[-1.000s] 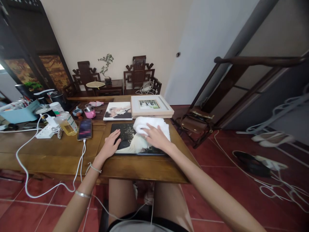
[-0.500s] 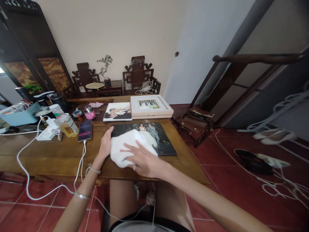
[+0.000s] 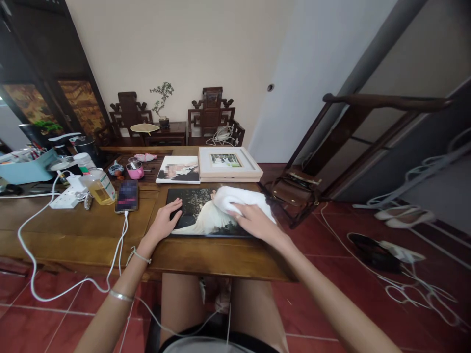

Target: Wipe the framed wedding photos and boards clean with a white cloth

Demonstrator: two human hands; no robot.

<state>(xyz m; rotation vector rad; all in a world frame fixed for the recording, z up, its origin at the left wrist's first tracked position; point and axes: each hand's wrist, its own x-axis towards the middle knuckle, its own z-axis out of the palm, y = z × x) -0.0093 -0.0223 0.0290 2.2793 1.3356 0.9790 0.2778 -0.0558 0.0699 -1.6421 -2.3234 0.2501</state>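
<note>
A dark wedding photo panel (image 3: pixel 206 215) lies flat on the wooden table (image 3: pixel 221 255) in front of me. My left hand (image 3: pixel 165 220) rests on the panel's left edge with its fingers extended and holds nothing. Over the panel's right part, my right hand (image 3: pixel 253 220) presses a bunched white towel (image 3: pixel 239 196), its fingers partly sunk in the fabric. The towel covers the upper right of the picture. A white dress shows in the uncovered middle.
Behind the panel lie a smaller photo panel (image 3: pixel 178 169) and a white picture frame (image 3: pixel 230 169). To the left are a charging phone (image 3: pixel 127 196), a bottle of yellow liquid (image 3: pixel 101 187), a power strip (image 3: pixel 66 197) and a pink cup (image 3: pixel 135 170). A wooden chair (image 3: pixel 312 147) stands right.
My right hand has slid the towel rightward and slightly away across the photo panel. My left hand has shifted from beside the towel to lying on the panel's left edge.
</note>
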